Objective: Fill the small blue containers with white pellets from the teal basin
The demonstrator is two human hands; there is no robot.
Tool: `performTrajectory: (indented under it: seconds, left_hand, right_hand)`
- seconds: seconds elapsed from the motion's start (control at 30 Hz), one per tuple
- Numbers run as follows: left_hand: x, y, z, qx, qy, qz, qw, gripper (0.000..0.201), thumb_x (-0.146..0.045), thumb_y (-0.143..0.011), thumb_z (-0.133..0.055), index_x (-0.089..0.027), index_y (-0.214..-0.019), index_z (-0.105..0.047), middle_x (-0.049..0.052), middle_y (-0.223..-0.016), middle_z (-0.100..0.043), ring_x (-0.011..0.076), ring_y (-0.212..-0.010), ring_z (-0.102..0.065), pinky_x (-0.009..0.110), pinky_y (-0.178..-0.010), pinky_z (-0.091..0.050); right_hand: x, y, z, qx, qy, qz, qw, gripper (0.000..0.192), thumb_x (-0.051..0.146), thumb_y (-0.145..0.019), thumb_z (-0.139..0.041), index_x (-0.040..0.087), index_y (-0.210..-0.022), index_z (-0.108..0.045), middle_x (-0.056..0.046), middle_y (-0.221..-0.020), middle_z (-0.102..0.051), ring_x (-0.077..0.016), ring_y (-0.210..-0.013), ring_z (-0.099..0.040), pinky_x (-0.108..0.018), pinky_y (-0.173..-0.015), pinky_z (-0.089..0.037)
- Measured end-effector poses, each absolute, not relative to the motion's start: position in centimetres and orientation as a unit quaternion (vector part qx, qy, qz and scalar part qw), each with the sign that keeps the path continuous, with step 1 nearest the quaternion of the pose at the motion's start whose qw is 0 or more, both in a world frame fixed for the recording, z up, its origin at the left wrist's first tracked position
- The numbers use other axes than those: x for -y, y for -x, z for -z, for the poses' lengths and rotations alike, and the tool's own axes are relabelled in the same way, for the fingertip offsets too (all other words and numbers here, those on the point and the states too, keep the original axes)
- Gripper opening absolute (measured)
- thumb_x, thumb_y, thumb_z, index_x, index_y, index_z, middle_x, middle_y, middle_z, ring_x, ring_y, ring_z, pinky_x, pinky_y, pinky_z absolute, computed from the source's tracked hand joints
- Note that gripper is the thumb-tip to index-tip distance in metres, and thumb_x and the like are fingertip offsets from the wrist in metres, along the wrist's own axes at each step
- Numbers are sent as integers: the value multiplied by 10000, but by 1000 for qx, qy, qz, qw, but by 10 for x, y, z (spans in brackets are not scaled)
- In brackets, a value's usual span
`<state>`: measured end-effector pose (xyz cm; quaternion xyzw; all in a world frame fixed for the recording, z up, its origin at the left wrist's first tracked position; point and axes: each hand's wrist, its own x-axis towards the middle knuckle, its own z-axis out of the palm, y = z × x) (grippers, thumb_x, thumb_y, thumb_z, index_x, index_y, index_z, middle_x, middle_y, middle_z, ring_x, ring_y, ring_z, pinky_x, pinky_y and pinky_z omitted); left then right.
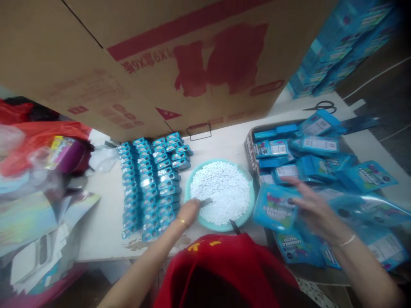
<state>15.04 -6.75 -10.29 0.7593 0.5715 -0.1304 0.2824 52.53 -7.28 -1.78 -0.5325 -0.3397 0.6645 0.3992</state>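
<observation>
My left hand (189,212) rests at the near-left rim of a teal bowl (194,179) full of small white tablets (221,190); it grips a small metal scoop whose tip lies in the tablets. My right hand (313,205), blurred, reaches over a tray of flat blue pouches and holds one blue pouch (276,208) beside the bowl. Left of the bowl, several rows of small blue boxes (150,184) lie packed together on the white table (105,222).
A big cardboard carton (154,64) with red print looms over the table's far side. The tray (248,147) at the right brims with blue pouches. Scissors (321,105) lie behind it. Red bags and loose packaging pile up at the left. A red cap brim (224,265) fills the bottom.
</observation>
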Motion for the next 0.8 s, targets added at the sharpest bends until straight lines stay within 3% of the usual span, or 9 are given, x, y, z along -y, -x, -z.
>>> performTrajectory:
  seconds: [0.13, 0.27, 0.4, 0.57, 0.8]
  left_hand:
    - [63, -199, 141, -574, -763, 80, 286, 231, -191, -906, -383, -148, -1074, -535, 151, -1115, -576, 248, -1051, -562, 384, -930, -440]
    - [58, -207, 149, -569, -765, 33, 300, 243, -198, -894, -426, -181, -1122, -509, 126, -1160, -569, 218, -1086, -548, 360, -968, -425]
    - [60, -185, 130, -551, -765, -33, 330, 217, -240, -897, -431, -180, -1087, -518, 85, -1053, -602, 184, -989, -573, 328, -908, -454]
    - [58, -159, 78, -521, -774, -107, 344, 218, -263, -879, -468, -177, -1068, -534, 72, -978, -610, 174, -892, -573, 320, -829, -467]
    - [43, -155, 4, -455, -834, -81, 302, 222, -259, -892, -452, -179, -1081, -537, 77, -965, -608, 169, -878, -569, 301, -807, -460]
  right_hand:
    - [118, -487, 27, 279, 423, -810, 296, 519, 407, -761, -634, 229, -1233, -511, -110, -1128, -659, -274, -910, -674, -450, -806, -535]
    - [142, -472, 34, 257, 432, -817, 284, 423, 399, -731, -687, 187, -1088, -609, -87, -970, -711, -241, -843, -682, -400, -782, -542]
    - [130, -468, 35, 266, 507, -740, 353, 482, 445, -756, -673, 211, -1158, -548, -83, -1064, -693, -248, -909, -671, -401, -804, -545]
    - [100, -454, 56, 404, 560, -579, 434, 540, 451, -734, -689, 238, -1184, -479, -71, -1152, -643, -244, -1073, -602, -399, -923, -497]
    - [79, -439, 101, 654, 548, -362, 376, 415, 381, -825, -578, 216, -1199, -507, -105, -1188, -597, -275, -1122, -554, -476, -985, -429]
